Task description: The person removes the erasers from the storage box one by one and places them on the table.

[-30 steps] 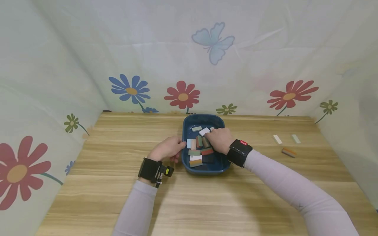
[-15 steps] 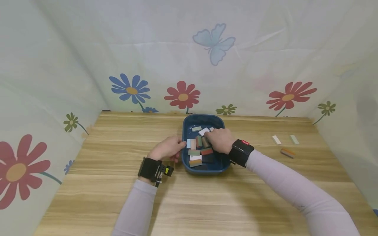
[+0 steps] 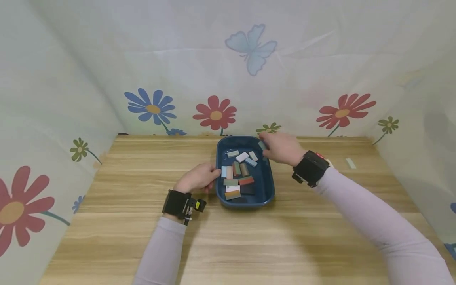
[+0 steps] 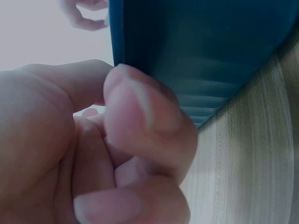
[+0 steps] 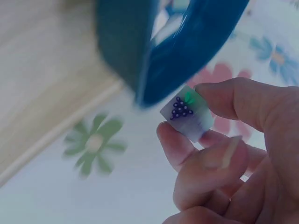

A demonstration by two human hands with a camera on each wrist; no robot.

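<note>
A blue plastic bin (image 3: 263,194) stands mid-table, with several small two-tone tiles (image 3: 242,157) lying in it. At its left side my left hand (image 3: 198,178) grips the rim, thumb on the edge and curled fingers against the outer wall (image 4: 205,51). Over the far right corner, my right hand (image 3: 284,148) pinches one small tile (image 5: 187,112) between thumb and fingers. Its pale face carries a purple bunch of grapes with a green leaf. The tile's greenish side (image 3: 262,145) shows in the head view.
On the wooden table (image 3: 228,241) to the right lies a pale green tile (image 3: 350,163). A white tile (image 3: 329,162) beside it is partly hidden by my right wrist. Behind the table hangs a flower-printed cloth (image 3: 185,71).
My right hand has risen out of the bin's tiles to its far right corner, now with a tile in its fingers. A light blue tile is uncovered. The left hand stays at the rim.
</note>
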